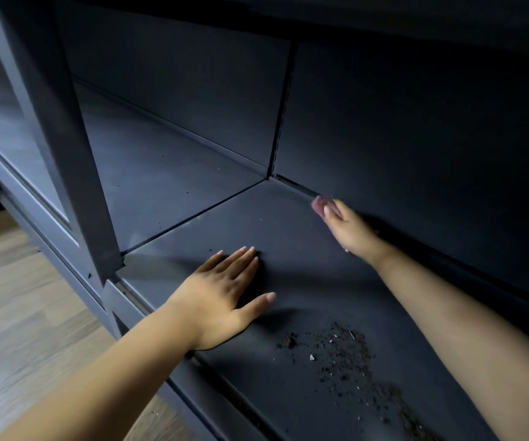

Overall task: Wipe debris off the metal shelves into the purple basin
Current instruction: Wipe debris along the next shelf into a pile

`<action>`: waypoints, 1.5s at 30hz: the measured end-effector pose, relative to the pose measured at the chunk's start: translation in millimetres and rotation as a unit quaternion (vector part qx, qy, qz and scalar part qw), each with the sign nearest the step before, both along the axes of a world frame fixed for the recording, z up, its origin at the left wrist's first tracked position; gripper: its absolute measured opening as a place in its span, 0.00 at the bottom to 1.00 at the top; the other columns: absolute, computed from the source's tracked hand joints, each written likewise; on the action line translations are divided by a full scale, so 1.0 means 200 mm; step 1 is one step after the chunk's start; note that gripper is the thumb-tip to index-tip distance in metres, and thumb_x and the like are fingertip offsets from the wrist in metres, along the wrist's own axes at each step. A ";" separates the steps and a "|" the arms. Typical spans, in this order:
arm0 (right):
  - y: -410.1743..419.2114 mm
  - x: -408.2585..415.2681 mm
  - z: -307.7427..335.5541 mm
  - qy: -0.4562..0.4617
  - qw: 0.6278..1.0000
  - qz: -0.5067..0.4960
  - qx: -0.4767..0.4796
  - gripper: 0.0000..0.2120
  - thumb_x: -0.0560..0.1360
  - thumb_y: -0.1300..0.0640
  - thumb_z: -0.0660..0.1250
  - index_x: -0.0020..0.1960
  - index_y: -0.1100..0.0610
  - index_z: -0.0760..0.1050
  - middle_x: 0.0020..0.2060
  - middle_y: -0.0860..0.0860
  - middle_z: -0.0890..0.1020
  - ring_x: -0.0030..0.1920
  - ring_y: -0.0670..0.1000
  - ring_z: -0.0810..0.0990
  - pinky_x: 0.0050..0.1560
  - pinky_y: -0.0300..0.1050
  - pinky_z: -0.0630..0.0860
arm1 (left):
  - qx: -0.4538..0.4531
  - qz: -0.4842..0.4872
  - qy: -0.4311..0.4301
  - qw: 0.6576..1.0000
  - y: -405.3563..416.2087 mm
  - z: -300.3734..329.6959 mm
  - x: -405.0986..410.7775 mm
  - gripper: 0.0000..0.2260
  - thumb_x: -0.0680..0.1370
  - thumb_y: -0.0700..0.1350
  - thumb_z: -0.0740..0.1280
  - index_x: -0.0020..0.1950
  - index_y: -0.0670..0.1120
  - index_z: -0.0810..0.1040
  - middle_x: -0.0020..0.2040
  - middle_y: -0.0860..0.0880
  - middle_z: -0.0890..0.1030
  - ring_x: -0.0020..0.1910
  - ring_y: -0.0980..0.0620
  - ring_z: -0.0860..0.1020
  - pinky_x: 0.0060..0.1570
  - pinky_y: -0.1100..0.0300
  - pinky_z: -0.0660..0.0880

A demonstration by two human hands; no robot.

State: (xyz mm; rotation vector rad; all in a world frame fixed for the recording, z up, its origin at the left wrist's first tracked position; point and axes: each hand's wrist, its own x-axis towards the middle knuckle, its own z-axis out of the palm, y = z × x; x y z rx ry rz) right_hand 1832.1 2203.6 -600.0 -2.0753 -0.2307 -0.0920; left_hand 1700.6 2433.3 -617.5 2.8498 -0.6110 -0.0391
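The dark grey metal shelf [288, 237] fills the view. My left hand [225, 294] lies flat on it near the front edge, fingers straight and spread. My right hand [349, 227] reaches to the back of the shelf and presses a small pinkish cloth [320, 205] against the seam by the back wall; the cloth is blurred and mostly under my fingers. A patch of dark crumbs and small pale bits of debris [342, 354] lies on the shelf between my forearms. The purple basin is not in view.
A dark upright post [75, 148] stands at the front left, with a neighbouring shelf section [161, 167] behind it. The shelf above hangs low overhead. Wooden floor [18, 313] lies to the left, below the shelf's front edge.
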 end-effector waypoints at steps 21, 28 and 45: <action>0.24 -0.58 0.01 0.063 0.969 0.231 -0.065 0.15 0.81 0.63 0.56 0.64 0.50 0.70 0.59 0.42 0.74 0.63 0.38 0.71 0.67 0.32 0.63 | 0.010 0.003 -0.084 0.996 0.14 0.03 -0.12 0.56 0.61 0.73 0.20 0.79 0.44 0.49 0.78 0.49 0.47 0.77 0.55 0.45 0.69 0.63 0.35; 0.33 -0.31 0.00 0.005 0.970 0.063 -0.235 0.17 0.81 0.53 0.55 0.69 0.53 0.69 0.70 0.51 0.70 0.69 0.52 0.67 0.68 0.44 0.62 | -0.005 0.093 -0.123 0.988 0.46 -0.16 -0.23 0.33 0.82 0.61 0.42 0.68 0.38 0.73 0.69 0.41 0.72 0.70 0.43 0.68 0.71 0.57 0.50; 0.63 -0.30 -0.02 -0.009 0.988 0.131 -0.087 0.09 0.79 0.41 0.55 0.50 0.38 0.74 0.52 0.37 0.81 0.57 0.42 0.78 0.66 0.46 0.70 | -0.044 0.106 -0.153 0.981 0.52 -0.21 -0.25 0.32 0.83 0.61 0.41 0.74 0.38 0.60 0.74 0.42 0.62 0.74 0.47 0.60 0.71 0.58 0.46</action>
